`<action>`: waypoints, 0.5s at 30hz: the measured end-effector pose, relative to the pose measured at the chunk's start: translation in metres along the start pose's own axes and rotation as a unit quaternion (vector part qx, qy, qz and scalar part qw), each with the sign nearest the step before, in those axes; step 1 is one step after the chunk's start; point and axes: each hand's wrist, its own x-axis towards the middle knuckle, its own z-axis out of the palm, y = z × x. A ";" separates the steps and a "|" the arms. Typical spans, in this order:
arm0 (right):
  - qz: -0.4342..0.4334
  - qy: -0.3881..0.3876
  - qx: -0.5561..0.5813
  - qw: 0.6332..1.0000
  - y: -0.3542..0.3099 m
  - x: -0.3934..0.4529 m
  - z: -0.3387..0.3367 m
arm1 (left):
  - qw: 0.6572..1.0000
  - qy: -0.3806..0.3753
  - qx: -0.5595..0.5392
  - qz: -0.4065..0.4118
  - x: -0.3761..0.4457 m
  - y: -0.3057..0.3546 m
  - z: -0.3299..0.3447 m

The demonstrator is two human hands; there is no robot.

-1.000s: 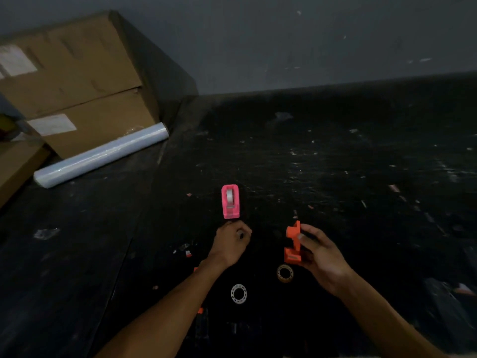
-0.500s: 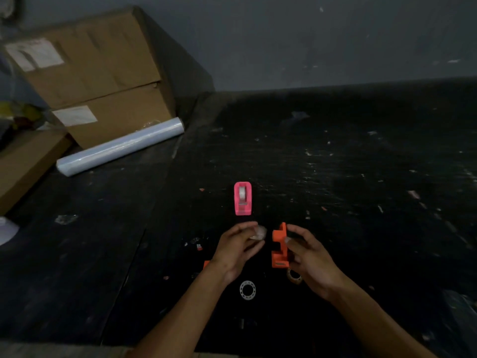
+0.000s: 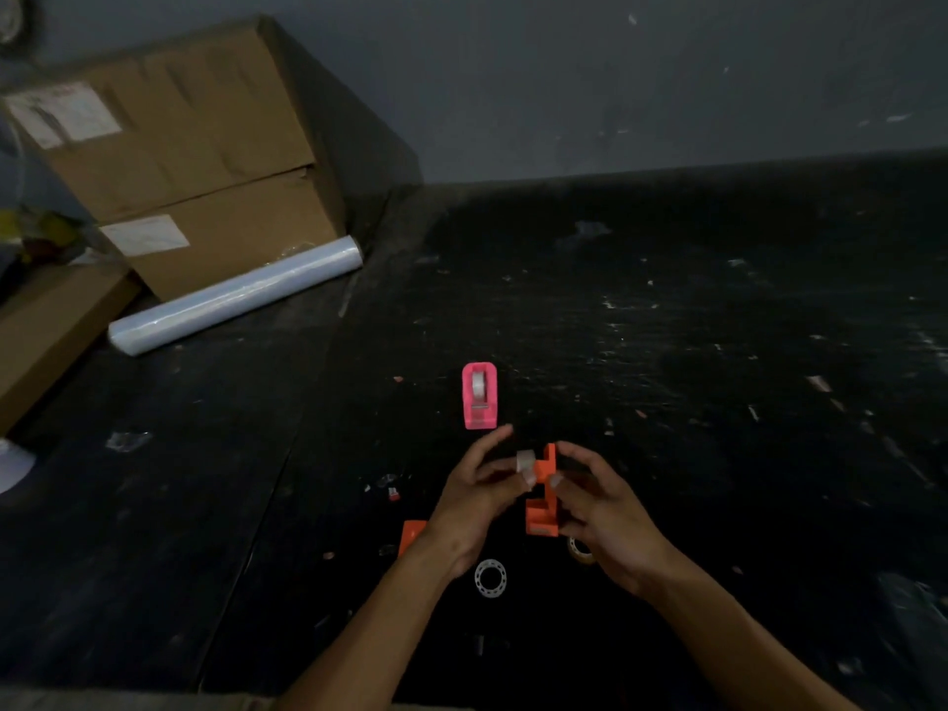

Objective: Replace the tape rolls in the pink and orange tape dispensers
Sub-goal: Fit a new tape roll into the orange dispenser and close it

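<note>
Orange dispenser (image 3: 542, 492) gripped between both hands, mid-table.

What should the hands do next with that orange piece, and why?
Probably seat the small tape roll in the orange dispenser: the left hand pinches the roll right beside it, the right hand steadies it, and the pink dispenser already holds tape.

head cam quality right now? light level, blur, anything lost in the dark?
Head view: dim, dark tabletop swallows detail. Pink dispenser reads clearly. Left hand and right hand look slightly soft around the orange dispenser and small tape roll. Mild sheen on the plastic film roll. Wide-angle bending near the cardboard boxes.
</note>
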 end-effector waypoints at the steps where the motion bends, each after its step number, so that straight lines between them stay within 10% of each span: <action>1: 0.008 -0.006 0.002 1.000 0.000 0.000 -0.002 | 0.999 -0.007 0.032 0.020 -0.001 0.001 0.000; 15: 0.027 -0.077 0.047 0.996 0.001 0.001 -0.012 | 0.952 -0.037 0.264 0.153 -0.006 0.009 -0.010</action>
